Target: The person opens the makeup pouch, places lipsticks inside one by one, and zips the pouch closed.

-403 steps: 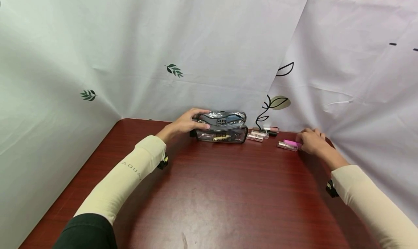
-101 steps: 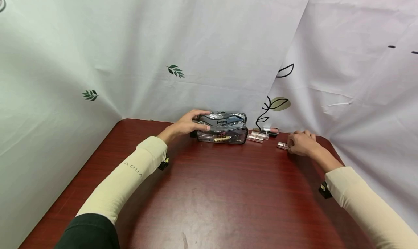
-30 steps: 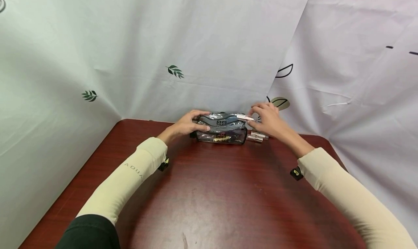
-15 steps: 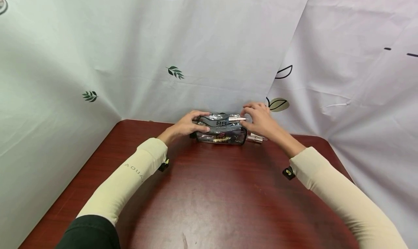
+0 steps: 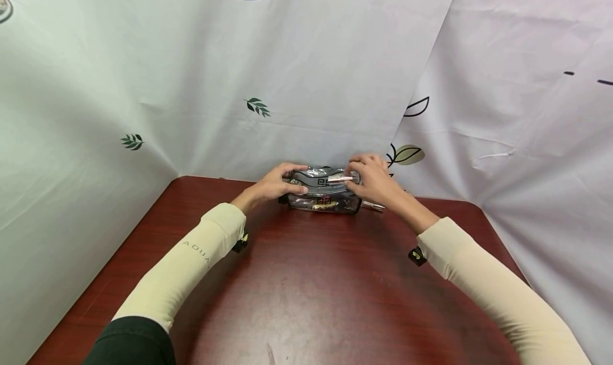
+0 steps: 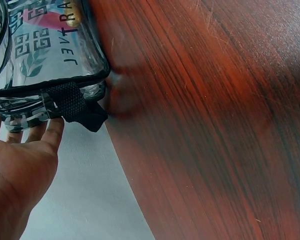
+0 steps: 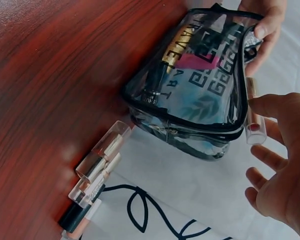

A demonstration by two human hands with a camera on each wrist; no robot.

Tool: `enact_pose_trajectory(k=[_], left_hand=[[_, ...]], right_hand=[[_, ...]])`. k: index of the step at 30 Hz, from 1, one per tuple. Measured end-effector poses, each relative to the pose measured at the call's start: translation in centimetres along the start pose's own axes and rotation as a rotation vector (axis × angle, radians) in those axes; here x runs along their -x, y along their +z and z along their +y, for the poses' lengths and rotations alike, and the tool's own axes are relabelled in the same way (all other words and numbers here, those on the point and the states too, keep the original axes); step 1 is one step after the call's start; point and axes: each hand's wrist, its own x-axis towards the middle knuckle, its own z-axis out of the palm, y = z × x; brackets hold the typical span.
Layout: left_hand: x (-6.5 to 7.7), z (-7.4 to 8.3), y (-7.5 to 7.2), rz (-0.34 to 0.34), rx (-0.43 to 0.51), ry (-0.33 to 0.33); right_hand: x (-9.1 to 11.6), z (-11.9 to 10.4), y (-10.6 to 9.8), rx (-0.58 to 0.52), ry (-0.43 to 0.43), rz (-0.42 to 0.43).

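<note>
Clear plastic and a pale cap make up the single held tube, pinched between thumb and fingers of the right hand. The tube lies nearly level above the right half of the bag, pale end pointing left. Whether it touches the bag cannot be told.

One bag: transparent, black-edged, at the far side of the table. The left hand grips its left end, thumb on the near rim, fingers on the far side. One black strap projects from that end. Inside, one gold tube and one pink item can be made out; the remaining contents are unclear.

Loose tubes: four, partly overlapping, on the table just right of the bag. In the head view the right hand covers the bag's far right corner and hides most of these tubes. One white cloth, printed with leaves, stands directly behind the bag.

Pose: both forearms, in two cream sleeves, reach from the near corners and converge on the bag. The right hand's remaining fingers are bent and spread apart.
</note>
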Motion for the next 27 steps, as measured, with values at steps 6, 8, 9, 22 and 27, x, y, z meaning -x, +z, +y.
enact_pose_trajectory(k=[6,8,9,22,27], left_hand=[[0.0,0.1,-0.1,0.003,0.002,0.003],[0.1,0.1,-0.1,0.004,0.002,0.003],[0.1,0.1,-0.1,0.004,0.002,0.003],[0.1,0.2,0.0,0.007,0.003,0.001],[0.1,0.1,0.0,0.008,0.005,0.001]], right_hand=[[-0.5,-0.5,0.5,0.039,0.014,-0.005],[-0.6,-0.6,0.7,0.053,0.016,-0.005],[-0.6,-0.7,0.7,0.054,0.018,-0.004],[-1.1,-1.2,1.2,0.086,0.004,-0.017],[-1.2,-1.4,1.4,0.087,-0.007,-0.020]])
